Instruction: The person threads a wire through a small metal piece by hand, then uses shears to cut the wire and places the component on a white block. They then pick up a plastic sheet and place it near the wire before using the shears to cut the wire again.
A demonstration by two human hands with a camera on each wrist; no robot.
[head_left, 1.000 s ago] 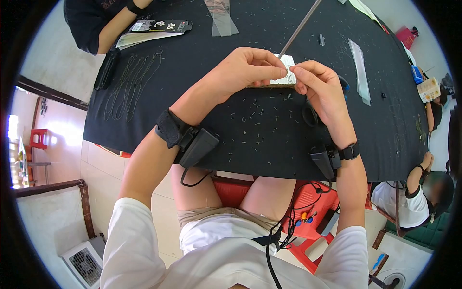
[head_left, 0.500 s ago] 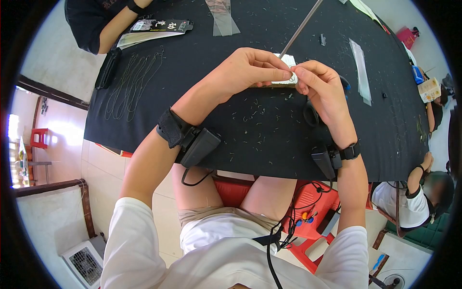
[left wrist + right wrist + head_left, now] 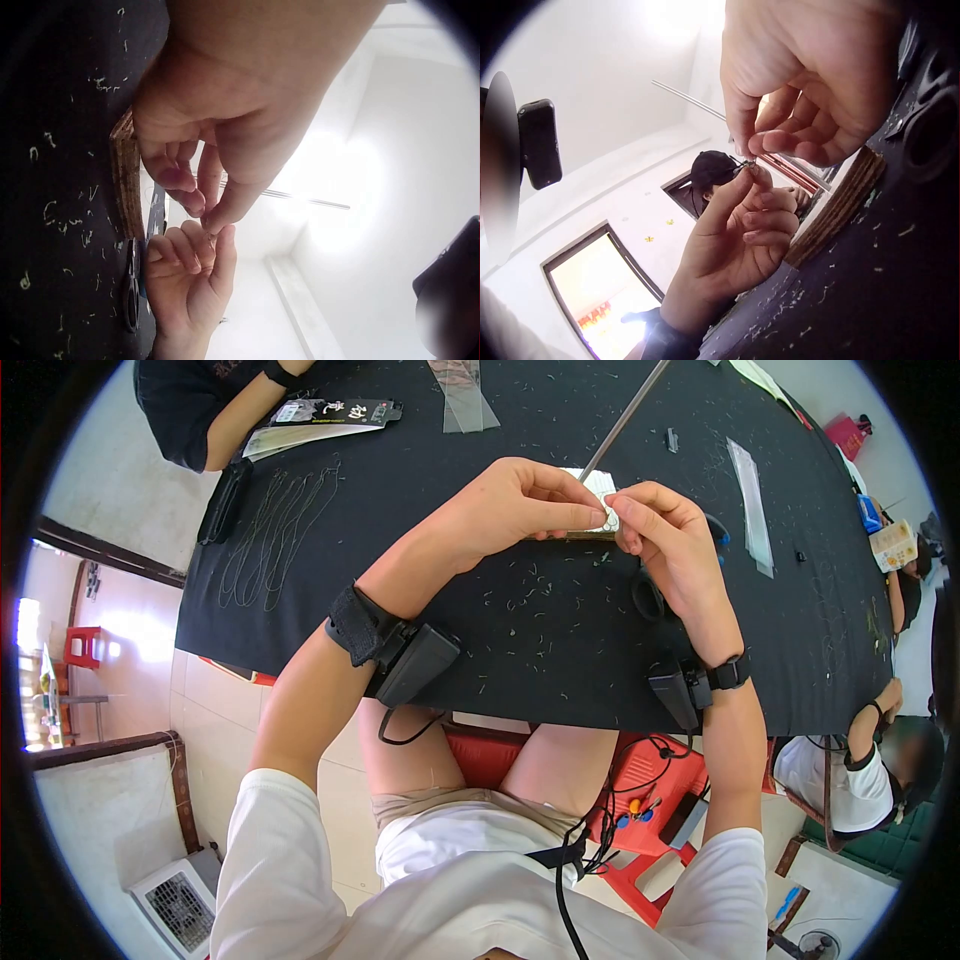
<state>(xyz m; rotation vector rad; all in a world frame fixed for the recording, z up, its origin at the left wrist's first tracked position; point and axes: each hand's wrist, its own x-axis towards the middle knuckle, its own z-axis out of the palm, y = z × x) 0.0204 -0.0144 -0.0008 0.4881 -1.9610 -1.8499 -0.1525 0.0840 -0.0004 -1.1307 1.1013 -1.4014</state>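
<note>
Right wrist view: a small thread-like piece (image 3: 748, 163) sits near the middle of the frame, too small for its shape to be told. Thumb and forefinger of the left hand (image 3: 733, 247) pinch it from below; those of the right hand (image 3: 810, 75) meet it from above, clamped on it too.

Head view: the joined fingertips are at upper centre, in front of a white-topped block (image 3: 603, 484) that the left hand partly covers. A thin rod (image 3: 630, 408) slants from the block to the top edge, just beyond the fingers. Black scissors (image 3: 645, 596) lie beside the right hand, partly hidden by it. Farther right is a clear plastic strip (image 3: 750, 505); at upper left, loops of thread (image 3: 268, 545), a black case (image 3: 222, 502) and a black packet (image 3: 345, 413); at top centre, a clear sleeve (image 3: 463, 405).

Pale scraps (image 3: 513, 602) litter the black-covered tabletop (image 3: 570, 695) between the block and the near edge, which crosses the frame's middle below both wrists. This stretch gives the hands room.
</note>
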